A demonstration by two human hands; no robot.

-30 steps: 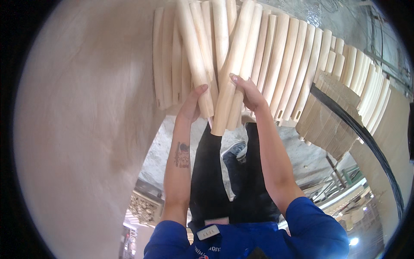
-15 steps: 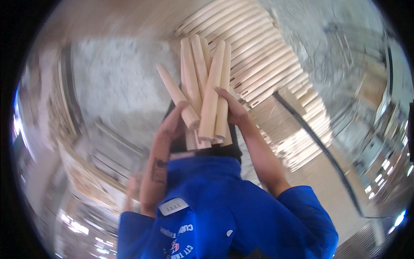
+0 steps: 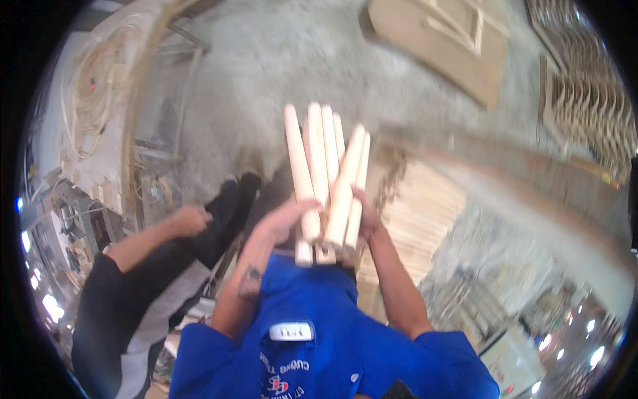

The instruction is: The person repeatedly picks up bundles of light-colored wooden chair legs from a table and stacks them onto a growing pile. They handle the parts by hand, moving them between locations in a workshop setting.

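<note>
Between my two hands I carry a bundle of several pale, tapered wooden legs (image 3: 318, 156), held in front of my body. Their thicker ends lie toward me and their narrow ends point away, fanned slightly apart. My left hand (image 3: 284, 221) wraps the left side of the bundle, its thumb over the outermost leg. Against the right side presses my right hand (image 3: 367, 216), fingers curled round the legs; part of it is hidden behind them. Beneath the upper legs, the square-cut ends of more pieces show near my waist.
A co-worker in dark clothes (image 3: 143, 306) stands close on my left, one arm out. Flat wooden strips (image 3: 422, 223) lie stacked at right. A wooden worktable (image 3: 109, 100) stands far left, a brown board (image 3: 442, 50) far right, and curved wooden parts (image 3: 581, 100) beyond it.
My body has turned, so the strip stack now appears lower at right and the co-worker has come into view at left. The bundle stays in both hands, its loose left leg now straighter.
</note>
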